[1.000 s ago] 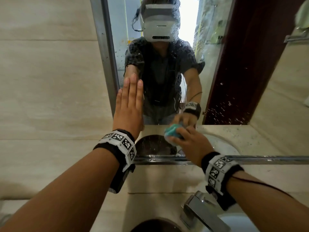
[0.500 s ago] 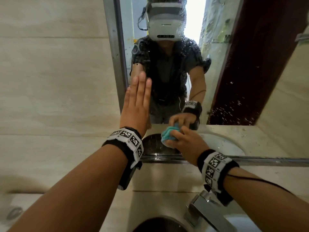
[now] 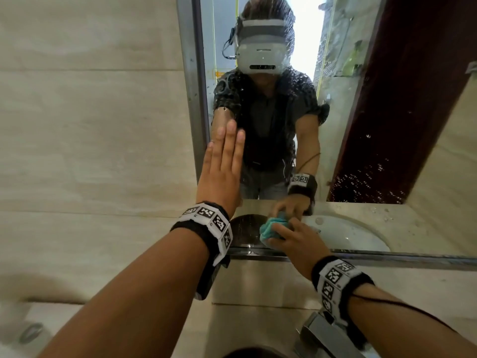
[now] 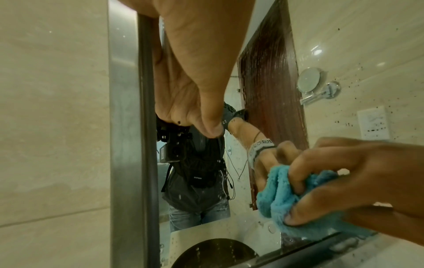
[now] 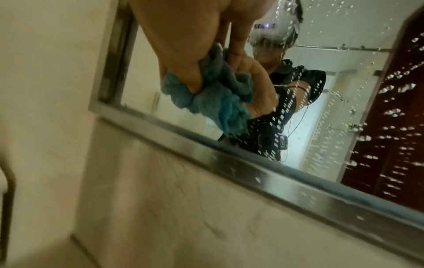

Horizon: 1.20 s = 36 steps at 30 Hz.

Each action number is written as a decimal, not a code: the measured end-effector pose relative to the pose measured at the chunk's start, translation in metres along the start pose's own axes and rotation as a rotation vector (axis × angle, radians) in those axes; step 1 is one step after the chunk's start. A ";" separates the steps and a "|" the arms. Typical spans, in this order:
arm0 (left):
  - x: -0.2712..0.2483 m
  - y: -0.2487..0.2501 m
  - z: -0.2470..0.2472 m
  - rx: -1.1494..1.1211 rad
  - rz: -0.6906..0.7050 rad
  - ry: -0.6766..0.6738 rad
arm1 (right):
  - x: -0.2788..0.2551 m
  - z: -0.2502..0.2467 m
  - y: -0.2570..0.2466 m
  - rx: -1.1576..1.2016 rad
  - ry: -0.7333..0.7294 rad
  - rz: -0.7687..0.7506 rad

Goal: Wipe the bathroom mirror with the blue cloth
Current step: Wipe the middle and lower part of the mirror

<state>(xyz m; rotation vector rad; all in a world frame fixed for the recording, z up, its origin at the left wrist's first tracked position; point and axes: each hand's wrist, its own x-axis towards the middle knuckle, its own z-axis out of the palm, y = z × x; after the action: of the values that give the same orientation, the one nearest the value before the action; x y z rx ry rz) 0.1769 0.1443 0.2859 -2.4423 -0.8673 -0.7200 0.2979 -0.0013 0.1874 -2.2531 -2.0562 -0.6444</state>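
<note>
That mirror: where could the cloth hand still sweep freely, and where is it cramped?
Free glass lies right of the right hand, above the bottom frame, up along the droplet-speckled door reflection. Crowded: the lower left corner, where the blue cloth sits between the flat left hand, the side frame and the bottom frame.

A chrome metal tap (image 3: 325, 337) is seen at 5 o'clock, below beige marble-look wall tiles (image 3: 90, 125); a white wall socket plate (image 4: 373, 123) and a round chrome swivel mirror (image 4: 309, 79) are reflected at 2 o'clock
</note>
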 end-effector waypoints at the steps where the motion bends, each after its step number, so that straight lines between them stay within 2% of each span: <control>1: -0.001 0.000 -0.003 -0.002 0.005 -0.004 | -0.001 -0.001 0.001 0.060 -0.069 0.037; 3: -0.004 -0.002 -0.011 -0.083 0.037 -0.037 | 0.002 -0.009 0.006 0.176 -0.077 0.112; 4: -0.006 -0.003 -0.015 -0.160 0.056 -0.064 | 0.005 -0.017 0.009 0.248 -0.003 0.141; 7: -0.021 -0.004 -0.025 -0.365 0.127 -0.122 | 0.008 -0.039 0.019 0.359 0.357 0.128; 10: -0.038 0.002 -0.032 -0.495 0.234 -0.180 | 0.008 -0.066 0.019 0.430 0.478 0.103; 12: -0.043 0.009 -0.037 -0.574 0.285 -0.190 | 0.009 -0.082 0.017 0.457 0.471 0.089; 14: -0.044 0.015 -0.044 -0.732 0.260 -0.169 | 0.009 -0.097 0.013 0.458 0.450 0.094; 16: -0.041 0.019 -0.053 -0.879 0.206 -0.143 | 0.008 -0.109 0.010 0.372 0.460 0.119; 18: -0.037 0.019 -0.060 -0.924 0.162 -0.150 | 0.006 -0.121 0.008 0.232 0.450 0.150; 21: -0.033 0.014 -0.066 -0.929 0.137 -0.161 | 0.004 -0.132 0.008 0.169 0.413 0.186; 24: -0.033 0.007 -0.068 -0.881 0.155 -0.137 | 0.003 -0.141 0.011 0.243 0.322 0.263; 29: -0.038 -0.004 -0.071 -0.628 0.197 -0.004 | 0.005 -0.152 0.008 0.286 0.250 0.318; 31: -0.040 -0.005 -0.074 -0.668 0.217 0.046 | 0.008 -0.155 0.005 0.308 0.225 0.338; 34: -0.041 -0.005 -0.081 -0.803 0.201 -0.011 | 0.015 -0.158 0.001 0.284 0.220 0.360; 36: -0.040 -0.006 -0.088 -0.815 0.171 -0.028 | 0.019 -0.157 -0.001 0.315 0.217 0.359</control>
<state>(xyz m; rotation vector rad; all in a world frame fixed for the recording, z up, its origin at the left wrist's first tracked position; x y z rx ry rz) 0.1179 0.0813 0.3303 -3.1786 -0.3894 -1.1386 0.2532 -0.0285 0.3365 -2.1740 -1.4839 -0.4745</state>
